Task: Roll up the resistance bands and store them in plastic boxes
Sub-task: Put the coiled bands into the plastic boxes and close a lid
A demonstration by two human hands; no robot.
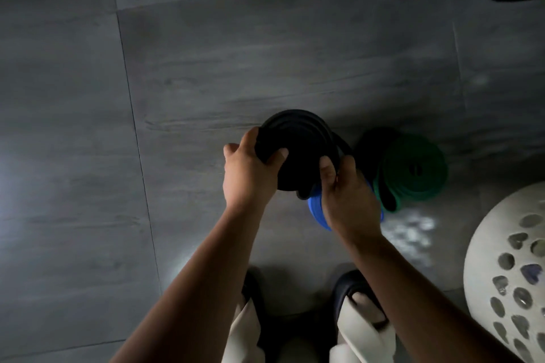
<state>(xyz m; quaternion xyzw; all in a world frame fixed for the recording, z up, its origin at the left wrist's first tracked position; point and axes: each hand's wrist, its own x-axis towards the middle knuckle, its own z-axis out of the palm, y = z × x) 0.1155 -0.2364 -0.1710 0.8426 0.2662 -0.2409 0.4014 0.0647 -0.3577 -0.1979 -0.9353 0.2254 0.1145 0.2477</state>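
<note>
Coil (pixel 298 141) between left hand (pixel 250 174), right hand (pixel 351 203); floor (pixel 73 127) open leftward

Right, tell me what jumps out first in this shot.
A coiled black rubber resistance band sits dead centre, gripped by the left hand and right hand above the grey tiled floor. Just right of it, a rolled green rubber band lies on the floor, with a blue rubber band partly hidden under the right hand.

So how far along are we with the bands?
Done: the green band lies coiled on the floor, a blue band beside it, mostly hidden. In hand: left hand and right hand grip the nearly rolled black band. Left: boxing; no plastic box in view.
</note>
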